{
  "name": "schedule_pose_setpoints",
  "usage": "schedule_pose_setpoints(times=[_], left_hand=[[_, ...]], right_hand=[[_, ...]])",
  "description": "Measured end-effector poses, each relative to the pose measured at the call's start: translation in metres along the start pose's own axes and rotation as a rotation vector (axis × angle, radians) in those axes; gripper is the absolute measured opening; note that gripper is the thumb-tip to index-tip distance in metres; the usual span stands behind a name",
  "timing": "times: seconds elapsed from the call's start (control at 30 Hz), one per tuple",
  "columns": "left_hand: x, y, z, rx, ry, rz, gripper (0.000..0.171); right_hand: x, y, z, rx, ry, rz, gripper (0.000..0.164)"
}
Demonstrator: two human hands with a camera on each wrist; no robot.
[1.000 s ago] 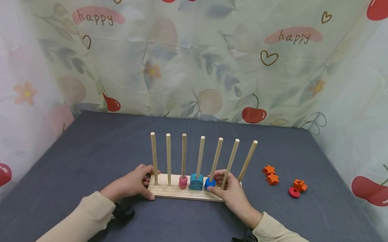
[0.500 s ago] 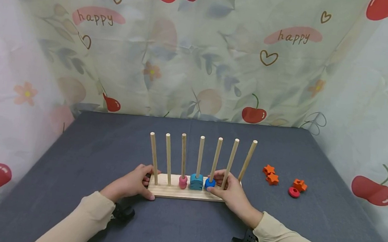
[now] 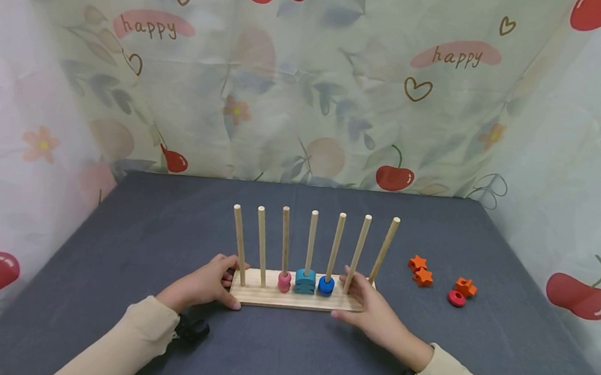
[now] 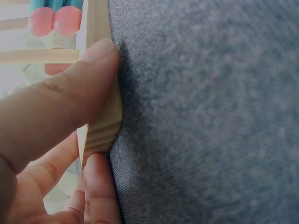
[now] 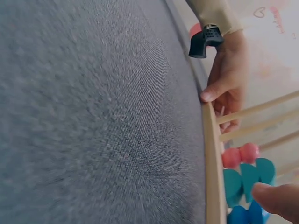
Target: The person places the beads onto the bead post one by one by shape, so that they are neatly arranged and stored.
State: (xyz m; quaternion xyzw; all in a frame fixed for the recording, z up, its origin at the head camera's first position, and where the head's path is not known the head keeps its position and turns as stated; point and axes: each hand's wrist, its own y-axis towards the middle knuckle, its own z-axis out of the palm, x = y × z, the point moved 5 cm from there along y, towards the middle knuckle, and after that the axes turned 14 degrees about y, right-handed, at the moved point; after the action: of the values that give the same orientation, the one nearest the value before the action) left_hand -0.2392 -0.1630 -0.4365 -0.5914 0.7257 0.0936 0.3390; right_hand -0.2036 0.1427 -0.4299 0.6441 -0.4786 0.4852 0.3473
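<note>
A pale wooden board [image 3: 289, 300] with a row of several upright pegs lies across the middle of the table. My left hand [image 3: 204, 284] grips its left end, thumb [image 4: 93, 74] along the front edge and fingers behind. Pink beads [image 3: 283, 282], teal scalloped pieces [image 3: 304, 282] and blue beads [image 3: 326, 287] sit low on three neighbouring pegs. Just right of the blue beads, my right hand [image 3: 377, 315] is spread with nothing pinched. Its thumb lies in front of the board and its fingertips are beside the sixth peg, partly hidden.
Orange star pieces [image 3: 422, 277] lie on the dark cloth [image 3: 284, 355] to the right of the board. Farther right, a red ring [image 3: 456, 298] lies against more orange stars [image 3: 465, 287]. A printed curtain [image 3: 309, 92] hangs around the back and sides.
My right hand has let go of the blue beads and shifted right and slightly toward me, its fingers spreading. The blue beads stay on their peg. My left hand keeps its hold.
</note>
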Motion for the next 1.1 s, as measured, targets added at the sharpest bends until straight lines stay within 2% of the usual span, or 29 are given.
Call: schedule_pose_setpoints(times=[0.2,0.4,0.57,0.8,0.93,1.1], left_hand=[[0.000,-0.001,-0.001,0.001,0.005,0.017,0.071],[0.001,0.001,0.000,0.001,0.010,0.009,0.074],[0.002,0.002,0.001,-0.003,0.011,-0.001,0.075],[0.002,0.003,0.001,-0.001,0.026,-0.001,0.074],[0.002,0.003,0.001,-0.006,0.017,-0.003,0.075],[0.001,0.002,0.001,-0.005,0.009,-0.002,0.074]], right_hand=[[0.008,-0.019,-0.011,0.079,-0.035,0.046,0.090],[0.015,-0.032,-0.038,0.088,-0.012,0.022,0.073],[0.019,-0.042,-0.070,0.017,0.023,-0.001,0.059],[0.019,-0.057,-0.116,-0.126,-0.027,-0.075,0.051],[0.013,-0.061,-0.142,-0.208,-0.106,-0.069,0.051],[-0.001,-0.063,-0.169,-0.266,-0.190,-0.009,0.056]])
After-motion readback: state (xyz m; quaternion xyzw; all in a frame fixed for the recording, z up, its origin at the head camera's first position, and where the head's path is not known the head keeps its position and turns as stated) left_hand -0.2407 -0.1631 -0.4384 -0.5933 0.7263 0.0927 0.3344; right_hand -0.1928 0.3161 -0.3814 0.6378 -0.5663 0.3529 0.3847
